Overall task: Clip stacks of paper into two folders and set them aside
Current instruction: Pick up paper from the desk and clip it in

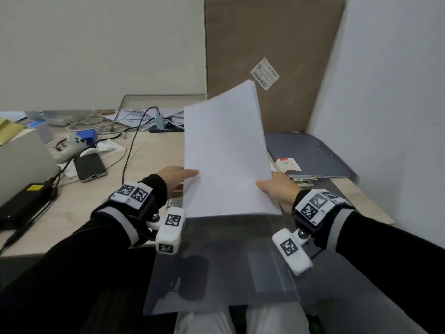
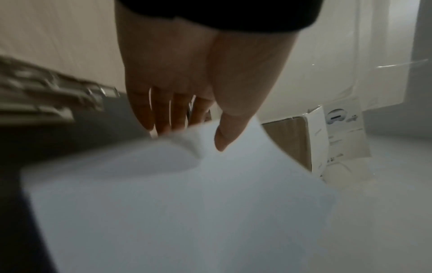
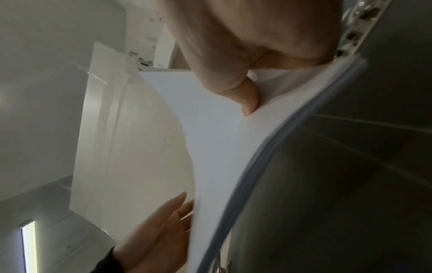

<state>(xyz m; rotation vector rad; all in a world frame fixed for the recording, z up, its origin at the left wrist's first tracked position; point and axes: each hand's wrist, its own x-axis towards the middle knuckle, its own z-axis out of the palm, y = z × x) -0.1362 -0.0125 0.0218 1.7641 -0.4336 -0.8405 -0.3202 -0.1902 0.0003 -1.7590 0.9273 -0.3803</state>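
Where the near edge of the pale wooden counter [image 1: 154, 150] meets the person's lap, a translucent grey plastic folder [image 1: 216, 266] lies open, overhanging that edge. Item: stack of plain white paper [image 1: 226, 150], held tilted up above the folder. Left hand [image 1: 177, 180] grips the stack's lower left edge, thumb on top, fingers [image 2: 161, 118] beneath. Right hand [image 1: 279, 190] pinches the lower right edge, thumb on the top sheet. Item: second dark grey folder with metal clip [image 1: 310, 155], flat at the counter's far right corner. Item: black smartphone [image 1: 89, 166], towards the left side. Item: brown cardboard sheet [image 1: 269, 61], upright against the wall.
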